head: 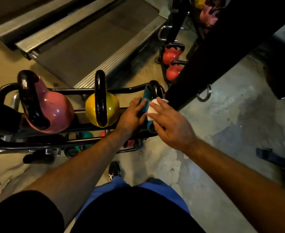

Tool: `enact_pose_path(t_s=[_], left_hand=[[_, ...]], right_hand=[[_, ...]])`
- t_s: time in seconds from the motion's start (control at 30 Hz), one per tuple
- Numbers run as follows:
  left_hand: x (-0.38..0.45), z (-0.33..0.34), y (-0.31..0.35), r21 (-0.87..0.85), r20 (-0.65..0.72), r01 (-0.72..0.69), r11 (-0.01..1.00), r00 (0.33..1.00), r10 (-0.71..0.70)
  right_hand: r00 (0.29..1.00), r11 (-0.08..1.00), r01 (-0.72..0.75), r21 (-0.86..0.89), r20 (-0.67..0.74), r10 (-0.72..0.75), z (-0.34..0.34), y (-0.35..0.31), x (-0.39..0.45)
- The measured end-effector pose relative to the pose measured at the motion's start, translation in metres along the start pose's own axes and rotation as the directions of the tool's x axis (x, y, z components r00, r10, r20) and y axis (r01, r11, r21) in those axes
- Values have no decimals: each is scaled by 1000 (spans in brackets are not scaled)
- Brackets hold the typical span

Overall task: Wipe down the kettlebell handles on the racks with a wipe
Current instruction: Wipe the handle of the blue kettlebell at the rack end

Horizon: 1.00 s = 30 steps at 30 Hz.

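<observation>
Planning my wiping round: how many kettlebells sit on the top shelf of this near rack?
3: pink kettlebell at left, yellow kettlebell in the middle, teal kettlebell at right under both hands; more may be hidden at left.

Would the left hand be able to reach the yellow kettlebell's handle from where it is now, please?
Probably yes. The left hand rests on the teal kettlebell, right beside the yellow kettlebell, whose black handle stands exposed on top with nothing between them.

Treadmill (88, 47) behind, black post (214, 52) at rt.
</observation>
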<state>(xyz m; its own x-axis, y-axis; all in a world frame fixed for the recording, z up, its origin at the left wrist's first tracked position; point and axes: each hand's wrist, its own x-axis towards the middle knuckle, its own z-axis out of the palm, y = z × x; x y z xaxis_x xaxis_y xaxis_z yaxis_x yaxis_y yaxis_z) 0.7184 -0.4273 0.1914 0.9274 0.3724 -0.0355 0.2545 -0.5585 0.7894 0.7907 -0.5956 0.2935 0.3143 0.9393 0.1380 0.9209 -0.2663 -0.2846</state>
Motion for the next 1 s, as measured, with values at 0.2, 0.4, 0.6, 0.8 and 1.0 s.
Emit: enact_pose_path(t_s=[0.2, 0.4, 0.6, 0.8, 1.0], left_hand=[[-1, -2, 0, -19, -16, -31, 999, 999, 31], [-3, 0, -1, -28, -32, -35, 999, 999, 34], [-3, -4, 2, -32, -29, -13, 999, 1000, 12], [-3, -4, 5, -53, -61, -5, 999, 998, 2], [-6, -5, 5, -46, -33, -28, 999, 999, 27]], right_hand=[[991, 994, -97, -50, 88, 101, -13, 10, 32], [979, 983, 117, -143, 184, -89, -18, 17, 20], [974, 988, 86, -131, 219, -56, -12, 2, 22], [976, 986, -60, -158, 200, 91, -26, 8, 32], [918, 927, 264, -266, 365, -157, -29, 1, -1]])
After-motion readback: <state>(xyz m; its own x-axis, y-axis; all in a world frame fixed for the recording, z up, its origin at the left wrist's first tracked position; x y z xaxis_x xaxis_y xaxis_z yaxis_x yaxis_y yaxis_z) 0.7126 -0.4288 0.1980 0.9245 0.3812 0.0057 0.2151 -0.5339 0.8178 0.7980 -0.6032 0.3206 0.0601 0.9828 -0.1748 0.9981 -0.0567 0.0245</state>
